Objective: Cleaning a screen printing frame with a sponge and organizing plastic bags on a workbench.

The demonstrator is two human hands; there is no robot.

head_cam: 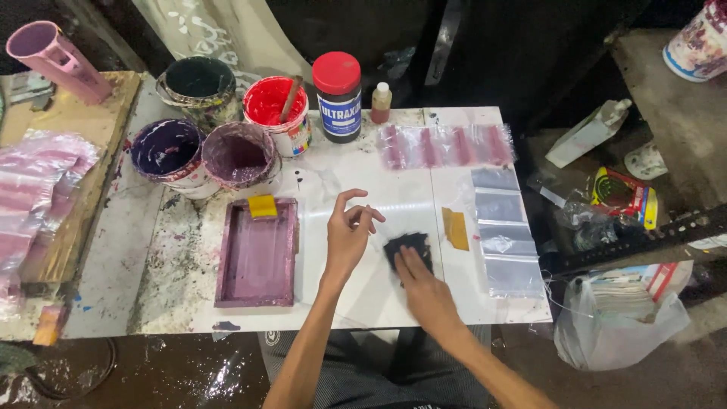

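Observation:
My right hand [421, 282] presses flat on a small black cloth [407, 245] lying on the white tabletop [356, 189]. My left hand [348, 235] hovers just left of the cloth, fingers curled and apart, holding nothing. A purple-stained rectangular screen frame [256, 254] lies to the left, with a yellow squeegee card [263, 205] on its top edge. Another yellow card [455, 228] lies right of the cloth.
Paint tubs stand at the back left: dark purple [166, 151], mauve [236, 154], red with a stick [274, 110], dark green [198, 82]. A red-lidded jar [338, 96] and small bottle [381, 103] stand behind. Clear plastic bags [445, 145] and a column of bags [502, 227] lie right.

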